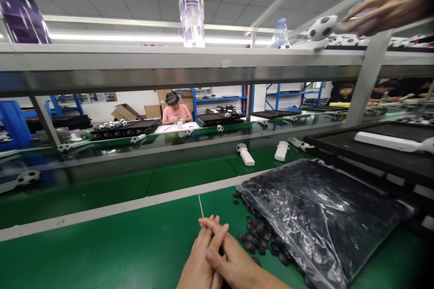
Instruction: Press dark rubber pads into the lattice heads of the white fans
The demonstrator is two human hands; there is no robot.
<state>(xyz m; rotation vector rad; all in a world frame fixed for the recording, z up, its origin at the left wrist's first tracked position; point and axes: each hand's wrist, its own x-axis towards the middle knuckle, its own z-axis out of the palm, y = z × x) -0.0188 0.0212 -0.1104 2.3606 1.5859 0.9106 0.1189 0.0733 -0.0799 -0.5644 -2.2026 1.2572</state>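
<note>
Clasped together over the near part of the green bench (101,253), the left hand (196,259) and right hand (233,257) point toward its far edge, fingers overlapping. Their palms are hidden where they press together, and both arms run off the bottom of view.

Just right of them, loose black pieces (261,235) spill along the left side of a clear plastic bag (325,207), some half tucked under the film. The bag lies with its long axis slanting from the bench's far edge to the near right — glare and wrinkles blur the dark contents. I cannot tell where its mouth is; its right corner fades into shadow beside the black trays (366,140).

Beyond the pale strip (129,210) at the bench's far edge, two white football-ended handles (246,155) lie, balls away from the camera. Upper right, a co-worker's hand (383,13) grips another — its handle blurred, mostly covered by fingers.
</note>
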